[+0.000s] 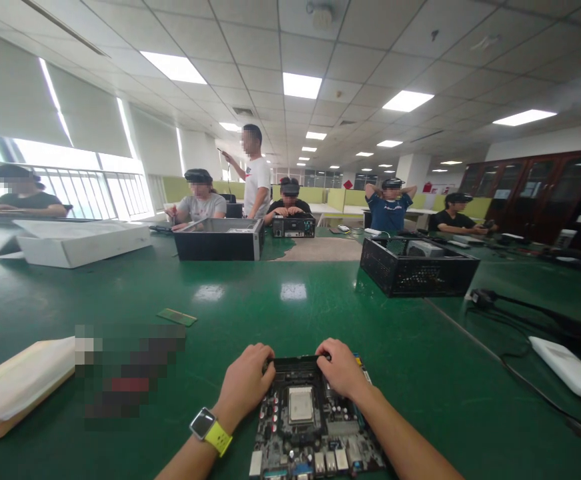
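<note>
A motherboard lies on the green table in front of me, its port side towards me. A silver processor sits in its socket, with no cooler over it. At the board's far left corner, my left hand has its fingers curled over the edge; a watch with a yellow strap is on that wrist. My right hand grips the far edge towards the right, fingers bent down. Between the two hands runs a dark strip along that edge. My fingertips are partly hidden. Beyond my left hand lies a green memory stick.
A wrapped package and a blurred-out dark item lie to the left. Black computer cases stand farther back, another case at right. Cables and a white power strip lie right. Several people are across the table.
</note>
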Demonstrator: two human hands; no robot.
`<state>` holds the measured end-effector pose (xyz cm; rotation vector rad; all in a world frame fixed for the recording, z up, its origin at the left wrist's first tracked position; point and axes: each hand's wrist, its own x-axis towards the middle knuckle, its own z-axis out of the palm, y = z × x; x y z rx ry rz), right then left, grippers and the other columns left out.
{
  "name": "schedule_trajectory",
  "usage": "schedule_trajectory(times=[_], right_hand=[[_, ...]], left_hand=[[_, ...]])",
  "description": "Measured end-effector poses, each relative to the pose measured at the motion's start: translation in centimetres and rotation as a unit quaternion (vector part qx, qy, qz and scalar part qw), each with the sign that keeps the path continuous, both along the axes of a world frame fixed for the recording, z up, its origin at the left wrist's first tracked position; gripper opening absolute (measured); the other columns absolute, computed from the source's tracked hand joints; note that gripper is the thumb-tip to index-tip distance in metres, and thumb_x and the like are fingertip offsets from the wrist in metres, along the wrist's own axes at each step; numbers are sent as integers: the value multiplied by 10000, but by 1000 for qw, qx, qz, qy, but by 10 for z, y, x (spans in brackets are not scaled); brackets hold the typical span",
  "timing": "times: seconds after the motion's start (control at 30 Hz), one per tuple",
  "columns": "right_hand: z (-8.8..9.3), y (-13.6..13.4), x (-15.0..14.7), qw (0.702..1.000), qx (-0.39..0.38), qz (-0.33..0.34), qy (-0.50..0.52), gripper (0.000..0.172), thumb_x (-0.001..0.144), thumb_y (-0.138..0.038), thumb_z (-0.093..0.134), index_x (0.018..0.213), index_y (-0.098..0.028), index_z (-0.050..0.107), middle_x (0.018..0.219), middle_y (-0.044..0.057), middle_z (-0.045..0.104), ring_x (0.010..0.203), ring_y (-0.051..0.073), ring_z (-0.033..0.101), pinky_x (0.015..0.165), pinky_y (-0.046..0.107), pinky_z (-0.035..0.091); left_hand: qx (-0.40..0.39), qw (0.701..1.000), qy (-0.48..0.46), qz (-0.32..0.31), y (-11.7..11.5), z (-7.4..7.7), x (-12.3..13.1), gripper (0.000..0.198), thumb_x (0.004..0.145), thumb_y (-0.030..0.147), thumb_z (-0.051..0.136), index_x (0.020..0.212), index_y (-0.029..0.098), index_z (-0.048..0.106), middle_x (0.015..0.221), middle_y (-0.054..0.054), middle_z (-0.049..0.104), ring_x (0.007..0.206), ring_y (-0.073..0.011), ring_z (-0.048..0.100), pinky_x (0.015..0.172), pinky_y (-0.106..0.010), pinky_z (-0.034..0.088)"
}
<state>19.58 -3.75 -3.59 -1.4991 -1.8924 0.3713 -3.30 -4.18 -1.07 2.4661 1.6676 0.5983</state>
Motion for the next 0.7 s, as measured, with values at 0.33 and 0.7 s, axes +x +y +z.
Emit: schedule_trajectory(times=[0.33, 0.7], right_hand=[[2, 1, 0, 1000, -2, -1, -15, 125, 722, -132, 488, 715, -183, 601, 796, 25, 607, 810, 157, 511, 750, 250, 355], [2, -1, 0, 1000, -1, -4, -14, 123, 719, -144, 484, 714, -185, 601, 795, 26, 609, 813, 157, 509, 751, 243, 348]], left_hand=[[-6, 1000, 12, -3, 1, 1, 0, 153, 846, 241, 430, 892, 222, 575, 902, -26, 603, 894, -180, 538, 753, -266, 389], [-9, 1000, 9, -2, 1, 1, 1, 161, 842, 240, 429, 897, 222, 578, 912, -26, 604, 911, -182, 538, 767, -271, 393]])
